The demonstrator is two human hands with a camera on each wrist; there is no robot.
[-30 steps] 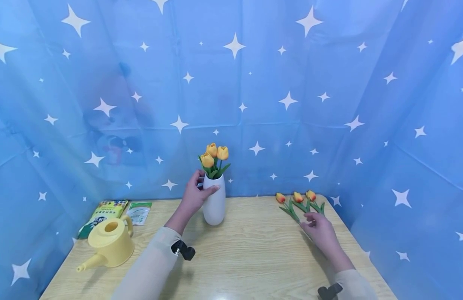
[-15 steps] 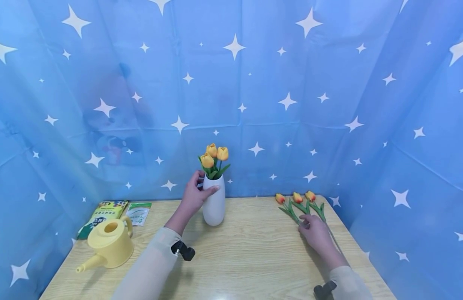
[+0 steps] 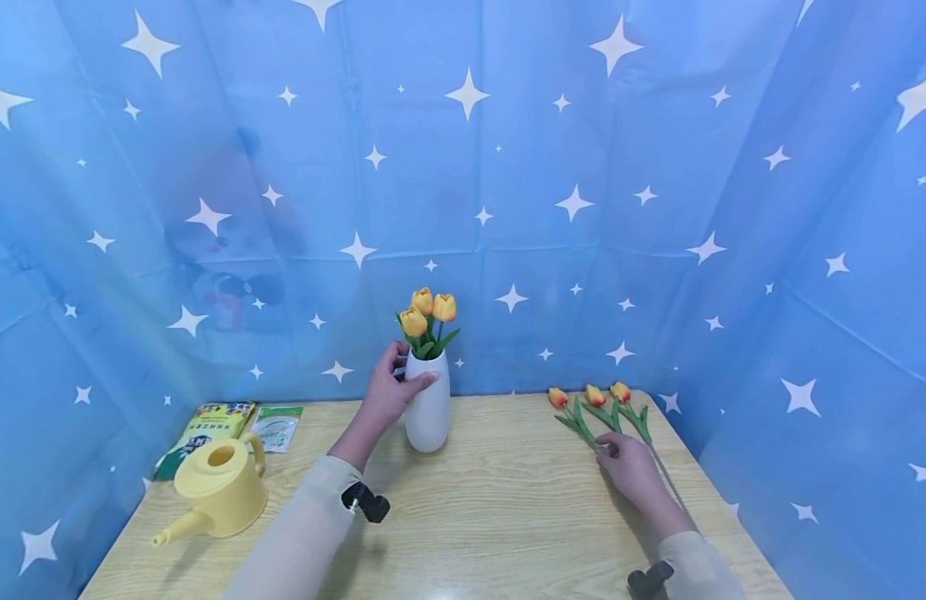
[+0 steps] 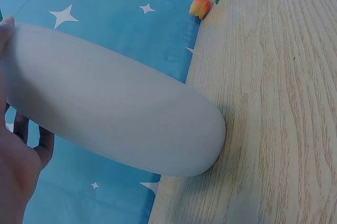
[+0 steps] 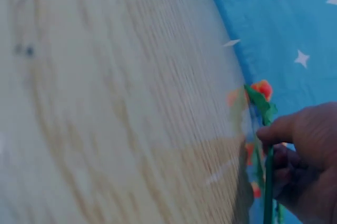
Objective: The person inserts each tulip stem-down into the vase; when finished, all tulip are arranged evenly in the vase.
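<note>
Round the upper part of a white vase curls my left hand, its thumb across the front. Yellow tulips with green leaves stand in the vase's mouth. In the left wrist view the vase fills the middle, its base at the table. At the right, my right hand pinches the stem of an orange-red tulip, the leftmost of three lying there. The right wrist view shows its green stem between thumb and fingers. Two more orange-red tulips lie alongside.
A pale yellow watering can stands at the table's left, spout toward the front. Behind it lie a green and yellow bag and a small white and green packet. A blue curtain with white stars hangs behind the table.
My right hand has shifted slightly left and closed on the left tulip's stem, and that tulip has moved a little left. The left hand and vase have stayed put.
</note>
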